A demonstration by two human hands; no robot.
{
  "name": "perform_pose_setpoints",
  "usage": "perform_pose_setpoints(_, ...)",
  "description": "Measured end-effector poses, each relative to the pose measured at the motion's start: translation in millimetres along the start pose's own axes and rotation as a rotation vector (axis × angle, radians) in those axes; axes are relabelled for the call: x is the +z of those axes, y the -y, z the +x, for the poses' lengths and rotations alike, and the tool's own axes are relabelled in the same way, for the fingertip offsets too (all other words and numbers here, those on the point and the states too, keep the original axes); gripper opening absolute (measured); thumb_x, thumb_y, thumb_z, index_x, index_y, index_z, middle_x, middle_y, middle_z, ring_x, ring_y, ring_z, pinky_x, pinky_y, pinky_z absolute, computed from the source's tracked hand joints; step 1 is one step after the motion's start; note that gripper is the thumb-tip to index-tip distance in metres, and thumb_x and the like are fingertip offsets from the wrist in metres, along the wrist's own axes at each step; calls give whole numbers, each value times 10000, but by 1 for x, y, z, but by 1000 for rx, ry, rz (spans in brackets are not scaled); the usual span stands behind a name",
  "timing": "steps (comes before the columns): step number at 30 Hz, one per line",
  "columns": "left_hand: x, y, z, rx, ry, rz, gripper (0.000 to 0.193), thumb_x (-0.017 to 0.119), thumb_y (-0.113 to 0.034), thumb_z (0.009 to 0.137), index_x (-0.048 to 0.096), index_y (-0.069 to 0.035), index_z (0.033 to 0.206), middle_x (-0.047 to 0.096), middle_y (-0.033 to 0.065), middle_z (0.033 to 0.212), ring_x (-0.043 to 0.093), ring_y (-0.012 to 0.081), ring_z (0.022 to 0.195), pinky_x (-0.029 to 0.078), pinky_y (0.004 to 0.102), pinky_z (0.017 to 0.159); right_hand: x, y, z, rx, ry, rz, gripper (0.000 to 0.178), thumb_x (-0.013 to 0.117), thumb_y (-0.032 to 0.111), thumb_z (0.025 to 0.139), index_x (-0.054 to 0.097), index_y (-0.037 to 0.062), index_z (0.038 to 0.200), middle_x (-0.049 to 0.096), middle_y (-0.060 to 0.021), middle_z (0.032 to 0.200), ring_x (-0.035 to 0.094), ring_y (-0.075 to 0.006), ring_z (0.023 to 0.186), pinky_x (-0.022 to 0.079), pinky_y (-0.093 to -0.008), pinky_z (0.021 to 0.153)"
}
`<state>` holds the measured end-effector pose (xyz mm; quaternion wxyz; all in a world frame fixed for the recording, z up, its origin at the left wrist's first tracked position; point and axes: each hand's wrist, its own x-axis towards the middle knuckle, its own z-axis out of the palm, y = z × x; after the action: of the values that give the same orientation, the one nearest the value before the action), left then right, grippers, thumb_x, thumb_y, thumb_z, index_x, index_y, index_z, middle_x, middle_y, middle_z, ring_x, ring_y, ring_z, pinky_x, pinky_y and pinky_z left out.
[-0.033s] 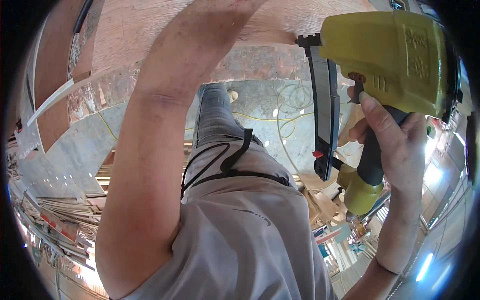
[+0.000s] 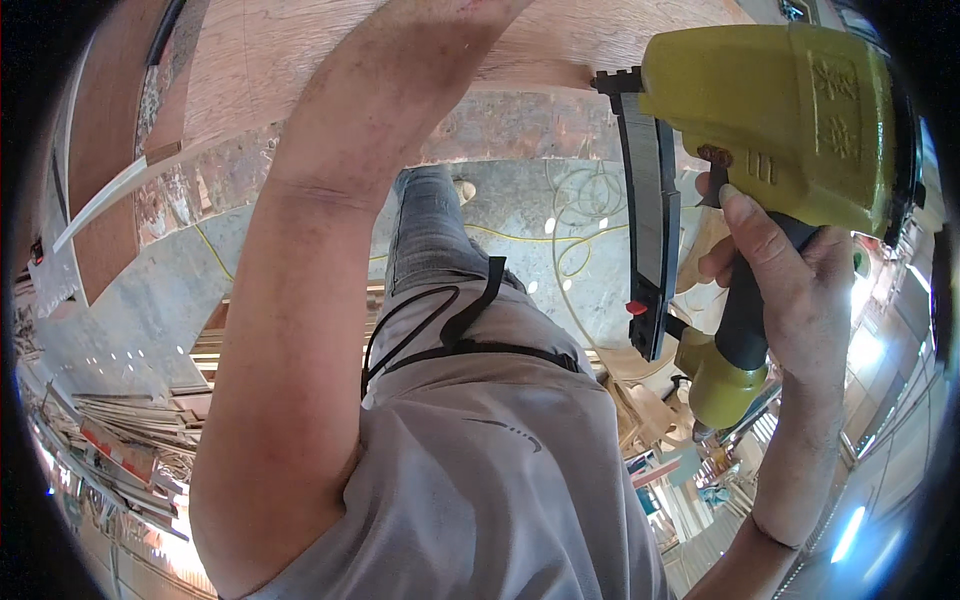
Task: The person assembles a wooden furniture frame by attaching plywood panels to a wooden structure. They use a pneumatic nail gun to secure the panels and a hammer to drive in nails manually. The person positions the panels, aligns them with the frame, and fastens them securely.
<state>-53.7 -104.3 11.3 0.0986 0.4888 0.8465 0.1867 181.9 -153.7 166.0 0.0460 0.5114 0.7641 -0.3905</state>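
Observation:
My right hand [image 2: 808,305] is wrapped around the black grip of a yellow-green air nail gun [image 2: 750,105]. A finger lies near the trigger, and the thumb rests against the body just beneath it. The gun's long magazine hangs down to the left of the grip. At upper left its black nose meets or almost meets the edge of a wooden board [image 2: 570,45]; I cannot tell whether they touch. My left forearm [image 2: 400,90] reaches across the board and leaves the picture at the top, so my left hand is hidden beyond the edge.
Below the board runs a worn bench edge [image 2: 520,125]. A thin white strip [image 2: 105,205] juts out at the left. A yellow hose [image 2: 530,238] lies in loops on the concrete floor. Stacked wood strips [image 2: 135,415] are at lower left, with other clutter at lower right.

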Motion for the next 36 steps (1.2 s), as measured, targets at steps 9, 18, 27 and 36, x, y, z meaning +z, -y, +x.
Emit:
perform_pose_setpoints(9,6,5,2,24,-31,-49,572,726,-585,734,751,-89,1017,735,138,1052,688,267,1018,448,393,919,-4,-1,1,-16,38,45,408,689,307,915,613,-22,1144,714,-147,1048,662,-137,646,524,-255,593)
perform_pose_setpoints(18,12,8,1,55,-100,-93,561,740,-573,716,752,-101,1020,737,138,1036,692,279,993,458,408,898,-4,-8,1,-49,26,58,381,665,293,936,589,-17,1145,705,-165,1054,653,-133,632,523,-246,575)
perform_pose_setpoints(27,8,3,1,39,-85,-36,562,721,-591,722,757,-103,999,739,135,1028,700,271,979,480,419,893,1,1,0,4,33,-25,340,682,281,918,636,-7,1093,723,-115,1006,656,-131,621,504,-255,561)
perform_pose_setpoints(36,4,-1,0,43,-46,55,582,696,-625,735,758,-112,1002,741,120,1037,703,266,992,485,407,899,7,3,-5,2,-11,-16,326,692,279,911,656,-9,1059,727,-103,962,646,-133,598,502,-264,558)
